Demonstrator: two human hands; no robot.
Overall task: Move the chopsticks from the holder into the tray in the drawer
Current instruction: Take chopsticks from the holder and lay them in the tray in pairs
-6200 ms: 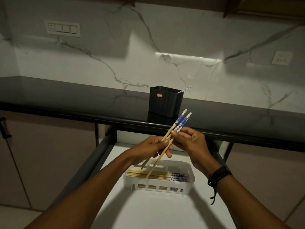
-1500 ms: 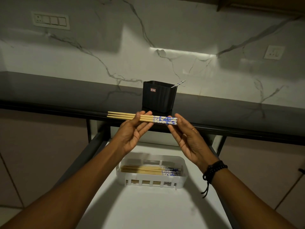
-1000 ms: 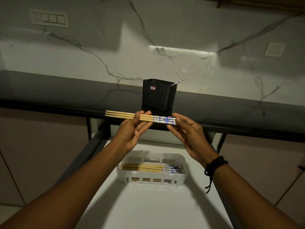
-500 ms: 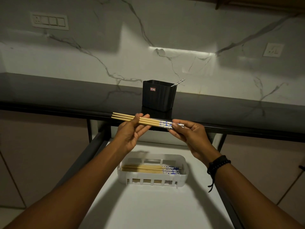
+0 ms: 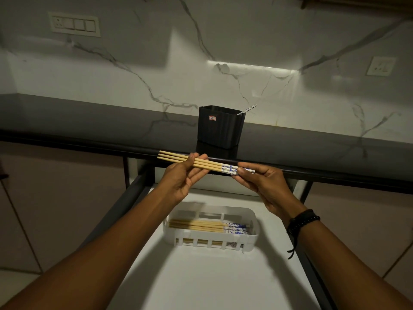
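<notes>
Both hands are pinching the chopsticks (image 5: 213, 167) level by the desk's (image 5: 89, 121) front edge, left hand (image 5: 183, 176) gripping mid-shaft, right hand (image 5: 264, 185) the patterned ends, seemingly steadying light, stiff, roll-prone sticks.

Chopsticks (image 5: 201, 164) tan, blue-white patterned ends; holder (image 5: 220, 128) black; tray (image 5: 252, 237) white

Bundle swung flat, hands spread apart

The chopsticks (image 5: 201, 164), steeply slanted six seconds back, now lie almost level, dipping slightly toward their patterned ends. The right hand (image 5: 263, 184), open-fingered a second ago, has curled round those ends, apart from the left hand (image 5: 183, 177).
</notes>
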